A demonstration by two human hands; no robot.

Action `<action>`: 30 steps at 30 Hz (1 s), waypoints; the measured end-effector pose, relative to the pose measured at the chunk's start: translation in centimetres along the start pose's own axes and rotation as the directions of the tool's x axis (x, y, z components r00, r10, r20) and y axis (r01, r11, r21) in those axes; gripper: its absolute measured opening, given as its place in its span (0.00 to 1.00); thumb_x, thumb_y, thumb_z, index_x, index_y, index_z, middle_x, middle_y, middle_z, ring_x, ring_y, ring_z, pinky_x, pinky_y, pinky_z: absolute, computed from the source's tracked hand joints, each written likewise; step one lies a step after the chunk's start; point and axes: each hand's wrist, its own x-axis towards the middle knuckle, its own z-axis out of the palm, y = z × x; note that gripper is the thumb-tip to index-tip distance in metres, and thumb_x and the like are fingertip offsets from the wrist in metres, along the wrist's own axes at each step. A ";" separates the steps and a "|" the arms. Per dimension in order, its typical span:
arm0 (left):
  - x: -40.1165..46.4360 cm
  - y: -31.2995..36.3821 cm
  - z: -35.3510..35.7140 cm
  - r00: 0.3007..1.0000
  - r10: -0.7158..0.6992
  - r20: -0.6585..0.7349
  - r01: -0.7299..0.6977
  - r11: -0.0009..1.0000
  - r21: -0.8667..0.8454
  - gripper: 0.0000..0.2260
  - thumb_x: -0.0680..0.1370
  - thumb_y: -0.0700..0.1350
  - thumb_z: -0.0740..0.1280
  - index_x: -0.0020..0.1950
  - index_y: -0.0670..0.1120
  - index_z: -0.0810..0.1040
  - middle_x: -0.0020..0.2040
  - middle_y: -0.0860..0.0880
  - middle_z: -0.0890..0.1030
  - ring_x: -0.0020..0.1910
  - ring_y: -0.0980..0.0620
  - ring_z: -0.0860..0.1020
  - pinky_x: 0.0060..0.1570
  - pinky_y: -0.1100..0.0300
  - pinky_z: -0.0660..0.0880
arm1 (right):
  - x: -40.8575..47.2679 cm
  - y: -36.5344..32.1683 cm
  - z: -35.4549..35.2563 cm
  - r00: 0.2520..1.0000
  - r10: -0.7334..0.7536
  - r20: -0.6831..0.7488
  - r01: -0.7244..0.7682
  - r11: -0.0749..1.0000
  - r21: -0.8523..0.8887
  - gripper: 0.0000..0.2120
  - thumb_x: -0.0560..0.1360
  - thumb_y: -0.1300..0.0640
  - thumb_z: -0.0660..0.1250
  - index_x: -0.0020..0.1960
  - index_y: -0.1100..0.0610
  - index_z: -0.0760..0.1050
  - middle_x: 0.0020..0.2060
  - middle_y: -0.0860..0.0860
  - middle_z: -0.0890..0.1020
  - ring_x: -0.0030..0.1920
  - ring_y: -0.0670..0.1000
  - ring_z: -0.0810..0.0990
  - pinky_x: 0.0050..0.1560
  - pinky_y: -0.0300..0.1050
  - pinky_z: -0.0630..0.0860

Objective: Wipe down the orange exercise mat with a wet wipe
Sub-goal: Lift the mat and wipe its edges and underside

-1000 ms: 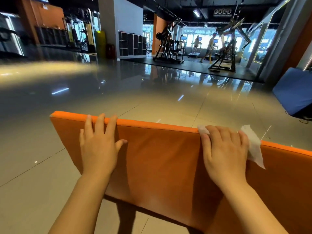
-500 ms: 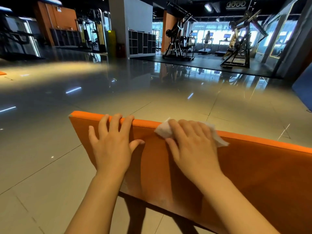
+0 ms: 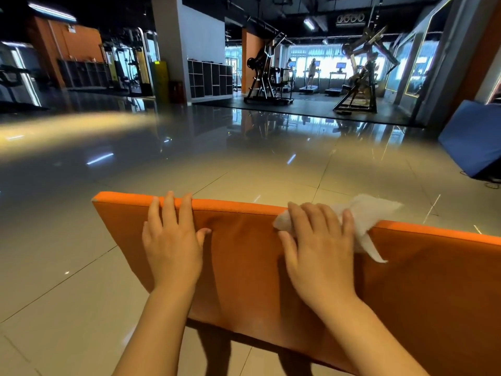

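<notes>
The orange exercise mat [image 3: 244, 267] stands on its long edge on the tiled floor, its face turned toward me. My left hand [image 3: 173, 240] lies flat on that face near the left end, fingers straight with their tips on the top edge and the thumb spread to the right. My right hand [image 3: 320, 245] presses a crumpled white wet wipe [image 3: 371, 213] onto the top edge, fingers bent over it. The wipe sticks out on both sides of the hand, and a loose tail hangs down the face.
Glossy grey floor tiles [image 3: 81, 294] surround the mat. A blue mat [image 3: 471, 137] leans at the far right. Weight machines [image 3: 271, 77] and treadmills stand far behind, with a person on one treadmill.
My right hand slid the wipe along the top edge, first left toward my left hand, then back right. The left hand kept its place on the mat. The view shifted.
</notes>
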 end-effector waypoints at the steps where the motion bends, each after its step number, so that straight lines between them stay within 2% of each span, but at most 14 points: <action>1: 0.0 -0.1 0.1 1.000 -0.005 -0.005 0.005 1.000 -0.001 0.30 0.71 0.46 0.78 0.70 0.41 0.73 0.70 0.35 0.72 0.71 0.31 0.67 0.61 0.31 0.69 | 0.4 -1.8 0.7 0.999 -0.034 0.011 0.034 0.999 0.022 0.22 0.77 0.47 0.54 0.66 0.53 0.74 0.61 0.53 0.78 0.65 0.59 0.74 0.71 0.59 0.51; 5: 0.1 -0.6 0.0 1.000 0.004 -0.019 -0.005 0.999 -0.037 0.30 0.69 0.46 0.79 0.69 0.43 0.75 0.69 0.37 0.73 0.71 0.33 0.67 0.61 0.31 0.68 | 2.0 -6.2 2.0 0.980 -0.179 0.091 0.164 0.974 0.156 0.21 0.78 0.55 0.58 0.70 0.53 0.70 0.64 0.52 0.76 0.67 0.58 0.71 0.73 0.56 0.48; 7: 0.0 -0.7 -0.1 1.000 -0.003 -0.019 0.002 0.999 -0.048 0.30 0.69 0.48 0.79 0.69 0.45 0.75 0.70 0.39 0.73 0.72 0.35 0.66 0.62 0.31 0.67 | 2.2 -5.4 1.9 0.957 -0.259 0.129 0.234 0.956 0.179 0.23 0.78 0.57 0.58 0.73 0.52 0.67 0.66 0.51 0.74 0.68 0.57 0.69 0.74 0.53 0.50; 9: -0.1 -0.8 -0.2 1.000 -0.002 -0.028 0.001 0.999 -0.040 0.30 0.69 0.49 0.78 0.69 0.45 0.75 0.70 0.39 0.72 0.72 0.35 0.66 0.62 0.31 0.66 | 1.7 -2.9 1.3 0.949 -0.305 0.077 0.294 0.947 0.131 0.23 0.75 0.58 0.61 0.70 0.52 0.70 0.63 0.50 0.76 0.63 0.56 0.73 0.69 0.51 0.55; 13: -0.4 -0.6 -0.6 1.000 -0.013 -0.006 0.013 0.999 -0.039 0.30 0.71 0.49 0.77 0.71 0.46 0.73 0.72 0.40 0.71 0.74 0.37 0.64 0.63 0.31 0.64 | -0.1 4.0 -1.0 0.974 -0.226 0.018 0.226 0.974 -0.013 0.25 0.72 0.58 0.58 0.69 0.53 0.72 0.61 0.52 0.77 0.62 0.56 0.74 0.67 0.52 0.59; 16: -0.5 -0.3 -0.8 0.999 -0.042 0.009 0.042 0.998 -0.051 0.30 0.72 0.49 0.76 0.73 0.46 0.71 0.74 0.41 0.68 0.75 0.38 0.61 0.65 0.32 0.64 | -1.6 9.5 -3.2 0.993 -0.116 -0.026 0.114 0.989 -0.091 0.26 0.70 0.58 0.62 0.69 0.55 0.72 0.62 0.54 0.78 0.64 0.57 0.72 0.68 0.53 0.59; 19: -1.0 0.1 -0.7 0.999 -0.046 0.000 0.046 0.996 -0.078 0.30 0.73 0.46 0.76 0.73 0.43 0.70 0.74 0.37 0.68 0.75 0.35 0.61 0.61 0.30 0.67 | -2.6 11.8 -5.0 0.999 -0.017 -0.042 0.014 0.997 -0.075 0.23 0.74 0.56 0.59 0.69 0.55 0.71 0.63 0.55 0.76 0.67 0.58 0.70 0.72 0.54 0.56; 22: -1.7 0.1 -1.1 0.998 -0.064 0.018 0.065 0.995 -0.073 0.31 0.74 0.44 0.75 0.74 0.41 0.69 0.74 0.36 0.67 0.75 0.33 0.60 0.61 0.30 0.68 | -3.1 10.3 -4.3 0.997 0.036 -0.067 -0.040 0.997 -0.062 0.23 0.75 0.56 0.59 0.69 0.57 0.71 0.63 0.57 0.76 0.67 0.61 0.70 0.72 0.58 0.56; 25: -1.4 0.6 -2.0 0.990 -0.099 0.098 0.099 0.995 0.012 0.31 0.77 0.46 0.72 0.77 0.42 0.64 0.76 0.38 0.63 0.77 0.36 0.56 0.69 0.35 0.61 | -2.9 7.5 -3.0 0.996 0.060 -0.070 -0.065 0.995 -0.069 0.22 0.74 0.62 0.67 0.68 0.60 0.73 0.63 0.59 0.77 0.67 0.63 0.71 0.71 0.61 0.56; 27: -1.1 0.9 -2.3 0.988 -0.091 0.124 0.086 0.995 0.042 0.31 0.77 0.46 0.71 0.77 0.41 0.64 0.76 0.40 0.64 0.77 0.36 0.56 0.71 0.37 0.59 | -2.4 5.1 -2.2 0.997 0.037 -0.067 -0.040 0.998 -0.042 0.22 0.73 0.63 0.69 0.67 0.60 0.74 0.62 0.58 0.78 0.66 0.63 0.72 0.71 0.61 0.56; 30: -1.6 0.1 -2.0 0.987 -0.110 0.119 0.115 0.993 -0.032 0.32 0.76 0.46 0.73 0.77 0.43 0.65 0.76 0.42 0.65 0.77 0.38 0.56 0.71 0.34 0.61 | -1.7 0.7 -0.5 0.997 -0.044 -0.064 0.044 0.999 -0.002 0.21 0.73 0.61 0.66 0.66 0.58 0.75 0.61 0.57 0.80 0.64 0.62 0.75 0.70 0.58 0.55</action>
